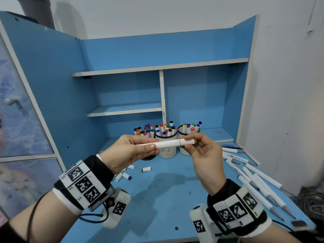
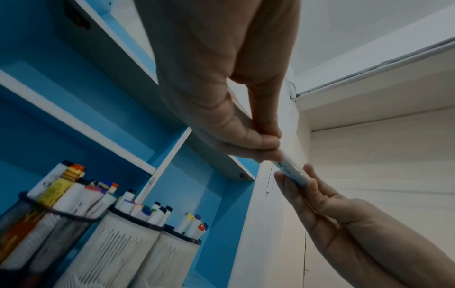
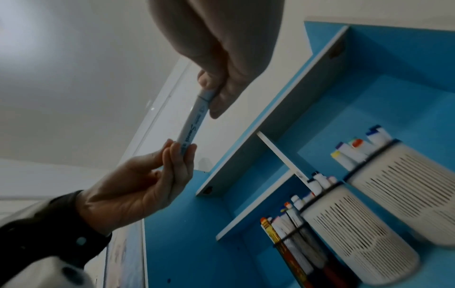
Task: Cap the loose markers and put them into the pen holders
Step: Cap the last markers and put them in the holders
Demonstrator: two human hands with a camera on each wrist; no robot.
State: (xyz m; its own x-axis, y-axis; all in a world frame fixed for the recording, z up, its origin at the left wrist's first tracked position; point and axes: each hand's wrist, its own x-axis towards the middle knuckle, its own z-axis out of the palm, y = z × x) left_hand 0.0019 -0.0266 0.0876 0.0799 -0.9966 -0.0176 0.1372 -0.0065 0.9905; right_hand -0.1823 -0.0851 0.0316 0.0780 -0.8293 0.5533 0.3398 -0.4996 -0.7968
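A white marker (image 1: 168,143) lies level in the air between both hands, in front of the pen holders. My left hand (image 1: 150,143) grips its barrel near the left end. My right hand (image 1: 188,142) pinches the cap (image 1: 189,141), which has a brown tip and sits on the marker's right end with a thin seam showing. In the left wrist view the left hand (image 2: 268,146) and the right hand (image 2: 302,187) meet on the marker (image 2: 290,171). The right wrist view shows the right hand (image 3: 214,93) above the printed barrel (image 3: 194,120).
Behind the hands stand two white holders (image 1: 167,152) (image 1: 185,151) and a black mesh holder (image 1: 149,156), all full of capped markers. Several uncapped markers (image 1: 259,186) lie on the blue desk (image 1: 166,199) at the right. Loose caps (image 1: 146,169) (image 1: 127,176) lie below my left hand.
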